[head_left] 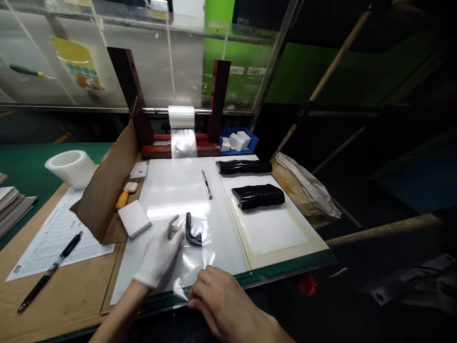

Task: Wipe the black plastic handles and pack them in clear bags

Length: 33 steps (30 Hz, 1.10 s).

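A black curved handle-like part (193, 231) lies on a sheet of clear plastic film (196, 262) over the white work surface. My left hand (160, 252), in a white glove, rests just left of the part, fingers partly apart, with nothing gripped. At the front edge of the table my bare right hand (221, 300) has its fingers curled together on the near edge of the film. Beyond the part lies a slim craft knife (206, 184). To the left is a white square pad stack (134, 218).
Two black ribbed bundles (244, 166) (258, 196) lie at the right. A film roll (182, 117) hangs on a red stand behind, beside a blue bin (254, 142). Cardboard (107, 186) stands upright at left, near a pen (50, 272), paper and a white roll (73, 167).
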Motion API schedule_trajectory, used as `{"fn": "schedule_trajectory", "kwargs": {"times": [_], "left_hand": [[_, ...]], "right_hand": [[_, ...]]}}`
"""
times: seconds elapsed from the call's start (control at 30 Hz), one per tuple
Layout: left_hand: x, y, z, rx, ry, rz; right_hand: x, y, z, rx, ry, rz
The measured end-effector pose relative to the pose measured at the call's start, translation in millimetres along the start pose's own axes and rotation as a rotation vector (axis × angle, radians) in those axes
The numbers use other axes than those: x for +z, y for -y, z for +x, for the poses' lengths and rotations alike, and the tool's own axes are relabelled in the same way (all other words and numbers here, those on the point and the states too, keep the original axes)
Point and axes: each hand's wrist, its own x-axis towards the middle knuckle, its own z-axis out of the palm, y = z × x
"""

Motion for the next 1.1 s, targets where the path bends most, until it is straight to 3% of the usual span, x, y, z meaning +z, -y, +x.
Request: {"fn": "schedule_trajectory", "kwargs": {"times": [0.13,0.2,0.27,0.37,0.5,0.63,0.77,0.87,0.93,1.0,1.07,1.1], "left_hand": [[-17.2,14.6,-42.5,0.219,0.319,-0.058],[-21.5,11.5,-53.6,0.304,0.402,-0.05],[-20.8,5.9,-53.3,0.28,0.318,0.021],[-14.4,0.6,-31.9,0.168,0.106,0.138],[-2.2,-2.7,16.1,0.099,-0.122,0.353],[10.0,-5.0,44.7,0.106,-0.27,0.654],[15.1,4.7,30.7,0.197,-0.285,0.812],[13.6,10.1,7.7,0.276,-0.224,0.877],[14.5,2.5,-3.9,0.279,-0.277,0.897],[22.6,-17.4,-7.7,0.275,-0.316,0.728],[41.6,-46.4,-1.0,0.231,-0.192,0.367],[55.3,-62.3,6.3,0.187,-0.068,0.173]], "right_hand": [[-32.4,-0.8,6.1,-0.051,-0.139,0.101],[-50.5,-7.3,13.6,-0.041,-0.152,0.282],[-64.0,-20.2,24.3,0.013,-0.116,0.457],[-68.6,-49.2,49.7,0.094,-0.119,0.524],[-47.5,-85.6,92.1,0.252,-0.291,0.422],[-23.2,-98.9,111.7,0.364,-0.479,0.213],[-15.1,-92.8,85.4,0.299,-0.52,0.167],[-12.0,-86.0,42.8,0.273,-0.575,0.213],[-6.7,-83.7,13.2,0.314,-0.668,0.257],[1.2,-83.7,-10.0,0.366,-0.769,0.301],[9.1,-85.6,-23.3,0.399,-0.848,0.336],[12.1,-86.8,-26.3,0.408,-0.878,0.351]]}}
